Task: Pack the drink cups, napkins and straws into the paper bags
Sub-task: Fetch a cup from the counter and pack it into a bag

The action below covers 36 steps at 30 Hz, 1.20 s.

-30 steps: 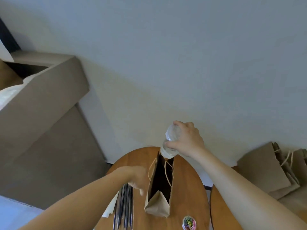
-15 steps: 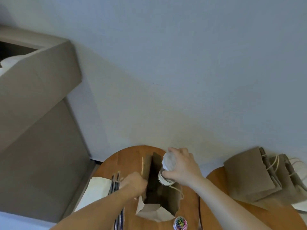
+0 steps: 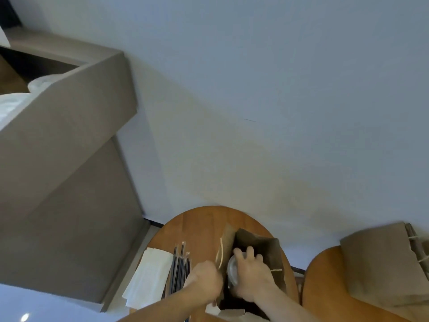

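while the left hand (image 3: 204, 281) grips the paper bag (image 3: 257, 246) rim near the table (image 3: 197, 228) right edge, the right hand (image 3: 251, 278) holds the cup (image 3: 232, 271) upright inside, fingers (image 3: 250, 251) curled round it.

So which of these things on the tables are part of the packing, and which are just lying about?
Part of the job: drink cup in the right hand, open paper bag gripped by the left hand, straws, napkins, spare paper bags.
Just there: round table, second table, grey cabinet.

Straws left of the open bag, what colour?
Black straws in clear wrappers, beside the white napkins. Head view, the only one.
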### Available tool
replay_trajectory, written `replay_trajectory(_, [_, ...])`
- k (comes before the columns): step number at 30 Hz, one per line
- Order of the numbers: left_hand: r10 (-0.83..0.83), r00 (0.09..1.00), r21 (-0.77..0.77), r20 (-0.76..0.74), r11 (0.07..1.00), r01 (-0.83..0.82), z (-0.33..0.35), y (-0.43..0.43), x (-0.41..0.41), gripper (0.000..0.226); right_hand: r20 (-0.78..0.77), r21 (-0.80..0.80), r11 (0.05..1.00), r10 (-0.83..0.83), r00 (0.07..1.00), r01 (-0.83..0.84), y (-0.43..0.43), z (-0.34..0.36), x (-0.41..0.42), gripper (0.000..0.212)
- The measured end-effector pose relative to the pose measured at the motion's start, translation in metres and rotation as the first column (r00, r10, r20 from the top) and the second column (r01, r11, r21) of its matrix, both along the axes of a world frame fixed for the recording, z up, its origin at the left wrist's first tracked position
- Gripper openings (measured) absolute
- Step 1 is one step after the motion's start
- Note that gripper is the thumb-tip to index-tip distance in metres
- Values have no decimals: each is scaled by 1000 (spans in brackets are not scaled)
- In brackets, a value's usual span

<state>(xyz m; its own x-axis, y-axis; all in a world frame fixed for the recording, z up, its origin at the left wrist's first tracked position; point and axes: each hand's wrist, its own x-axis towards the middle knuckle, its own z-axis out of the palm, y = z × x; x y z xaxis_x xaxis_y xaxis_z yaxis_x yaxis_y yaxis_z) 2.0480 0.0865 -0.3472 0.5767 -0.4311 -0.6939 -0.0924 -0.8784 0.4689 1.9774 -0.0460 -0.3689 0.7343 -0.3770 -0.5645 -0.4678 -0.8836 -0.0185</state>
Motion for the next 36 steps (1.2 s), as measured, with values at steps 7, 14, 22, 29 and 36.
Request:
replay_trajectory(7, [-13,999,94,30,996,10,0,6,2,36,-112,86,969,-222,969,232,9,-52,20,78])
replay_trajectory(14, [-34,996,155,77,988,22,2,3,2,32,-104,102,966,-229,968,239,17,-86,14,66])
replay_trajectory(22, [27,991,228,128,972,-56,-7,1,-7,39,-109,-11,982,-189,976,189,23,-88,10,63])
replay_trajectory(29, [-19,1000,42,23,999,18,5,8,-3,42,-192,126,968,-190,963,216,12,-35,20,68])
replay_trajectory(36, [-177,984,-73,-29,982,175,34,17,0,20,5,230,972,-59,998,56,-18,72,32,24])
